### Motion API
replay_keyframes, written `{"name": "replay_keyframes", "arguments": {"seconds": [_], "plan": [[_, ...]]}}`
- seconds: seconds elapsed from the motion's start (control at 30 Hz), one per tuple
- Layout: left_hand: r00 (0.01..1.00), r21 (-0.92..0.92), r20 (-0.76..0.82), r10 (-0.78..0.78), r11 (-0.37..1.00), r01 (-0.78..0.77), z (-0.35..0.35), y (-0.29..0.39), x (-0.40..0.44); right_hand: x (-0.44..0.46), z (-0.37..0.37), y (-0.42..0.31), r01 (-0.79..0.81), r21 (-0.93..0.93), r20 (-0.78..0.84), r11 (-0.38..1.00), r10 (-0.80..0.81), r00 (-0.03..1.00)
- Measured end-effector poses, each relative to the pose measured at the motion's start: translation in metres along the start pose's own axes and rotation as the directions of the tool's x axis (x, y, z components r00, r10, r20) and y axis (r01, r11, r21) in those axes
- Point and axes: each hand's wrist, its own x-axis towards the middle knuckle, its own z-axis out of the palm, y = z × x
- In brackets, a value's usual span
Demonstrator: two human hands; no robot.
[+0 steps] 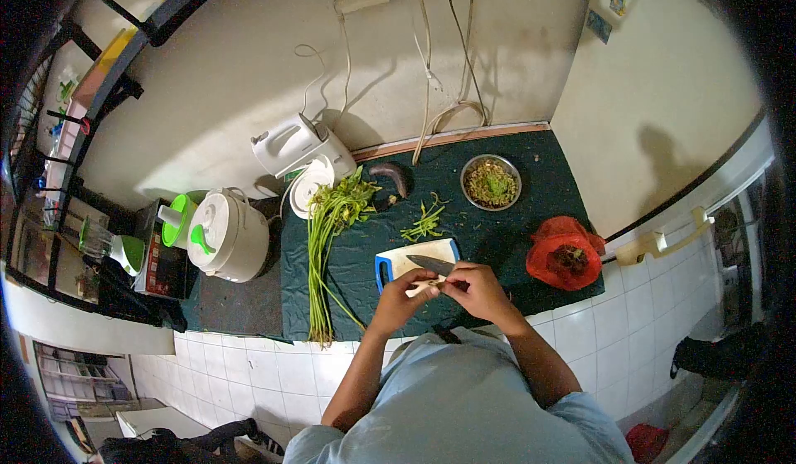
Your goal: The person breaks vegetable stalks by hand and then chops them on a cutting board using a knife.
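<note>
My right hand (478, 291) is closed around a kitchen knife (429, 263), its dark blade pointing left over the cutting board. My left hand (405, 300) meets it in a pinch; a small pale piece seems to lie between the fingertips, too small to name. Beneath both hands is a white cutting board (395, 258) with a blue edge. Just beyond the board lie loose green stalk pieces (424, 222). To the left stretches a bundle of long-stemmed leafy greens (326, 244), roots toward me.
A metal bowl (519, 187) holds chopped greens. At right sits a red plastic bag (543, 244) with dark scraps. A purple eggplant (396, 177) lies near the wall. Leftward stand a white hand mixer (286, 142) and a white rice cooker (235, 240). Dark green cloth (506, 248) covers the table.
</note>
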Motion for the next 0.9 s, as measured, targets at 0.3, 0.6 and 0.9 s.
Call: {"name": "replay_keyframes", "arguments": {"seconds": [0.3,0.6,0.9], "plan": [[0.999,0.240,0.011,0.040,0.970,-0.041,0.025,0.012,-0.003,-0.025,0.008,0.032,-0.237,0.234,0.083,0.943,0.223,0.971],[0.935,0.591,-0.139,0.325,0.785,-0.185,0.015,-0.143,0.009,-0.081,0.054,0.142,-0.258,-0.791,-0.054,0.556,0.356,0.933],[0.875,0.762,-0.231,0.426,0.638,-0.110,0.050,-0.186,0.034,-0.074,0.087,0.079,-0.510,-0.539,-0.079,0.671,0.563,0.823]]}}
